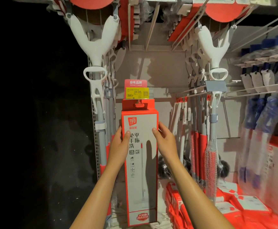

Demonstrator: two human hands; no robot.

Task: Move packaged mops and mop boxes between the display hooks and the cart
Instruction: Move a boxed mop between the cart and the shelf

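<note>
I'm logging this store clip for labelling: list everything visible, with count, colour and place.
Tall cardboard mop box: one, red and grey, hanging centre on a hook.
Price tag: one, yellow under a red sign, above the box.
White-handled mops: several, white and grey, hanging left and right.
Blue packaged mops: several, far right.
Flat red boxes: a pile, lower right.
Left hand: grips the box's left edge.
Right hand: holds the box's right edge.
</note>
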